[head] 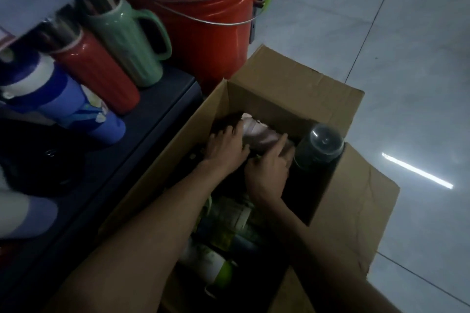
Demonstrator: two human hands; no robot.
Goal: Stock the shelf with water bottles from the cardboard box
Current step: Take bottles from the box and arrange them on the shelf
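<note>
An open cardboard box [287, 89] stands on the floor beside a dark low shelf [142, 134]. Both my hands reach into it. My left hand [226, 143] and my right hand [269, 168] wrap around a pale pink bottle [256, 132] lying near the box's far wall. A black bottle with a clear domed cap [323, 146] stands upright in the box's right corner. Lower in the box lie several more bottles, one white with a green end [216, 267]. On the shelf stand a green handled bottle [132, 40], a red bottle [99, 68] and a blue bottle [63, 101].
A large red bucket [201, 5] with a wire handle stands on the floor behind the box. Grey tiled floor [407, 58] stretches to the right. An upper shelf edge with price tags [33, 2] overhangs the bottles. A pale bottle [20, 213] sits at the left edge.
</note>
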